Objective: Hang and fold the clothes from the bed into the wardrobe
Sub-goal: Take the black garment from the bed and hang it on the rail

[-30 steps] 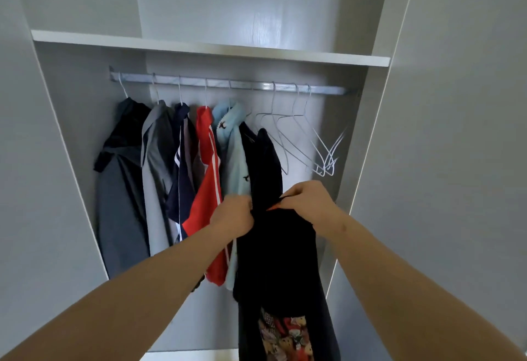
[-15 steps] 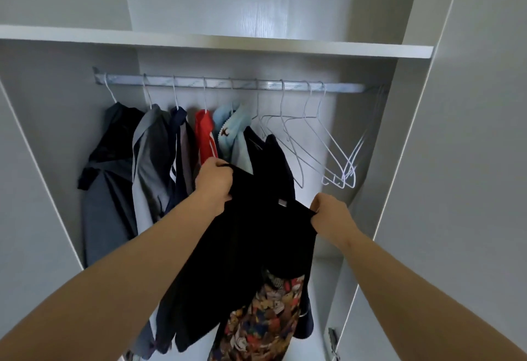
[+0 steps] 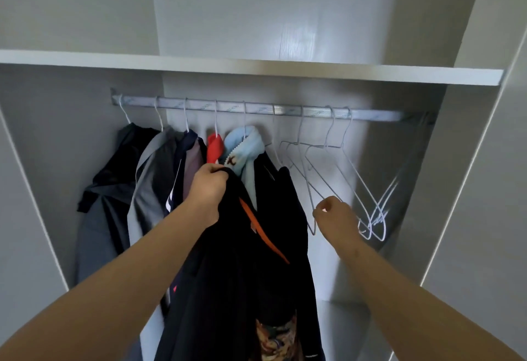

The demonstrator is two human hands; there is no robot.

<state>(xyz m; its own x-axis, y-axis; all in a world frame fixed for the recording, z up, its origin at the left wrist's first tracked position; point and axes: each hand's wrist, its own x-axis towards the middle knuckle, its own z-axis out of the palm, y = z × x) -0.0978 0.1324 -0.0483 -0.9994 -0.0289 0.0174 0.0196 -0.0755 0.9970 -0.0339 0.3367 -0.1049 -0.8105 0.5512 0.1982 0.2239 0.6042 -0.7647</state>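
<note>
- Your right hand [image 3: 335,216] has let go of the black garment [image 3: 245,260]; its fingers seemingly pinch a wire hanger [image 3: 309,186].
- Your left hand [image 3: 208,186] grips the garment inside the wardrobe [image 3: 256,71], beside hung clothes [image 3: 159,178].

head camera: one view only | looks forward and a bit up into the wardrobe [image 3: 470,160] | close, at arm's reach | rail [image 3: 256,109] crosses the middle, shelf [image 3: 256,68] above it
</note>
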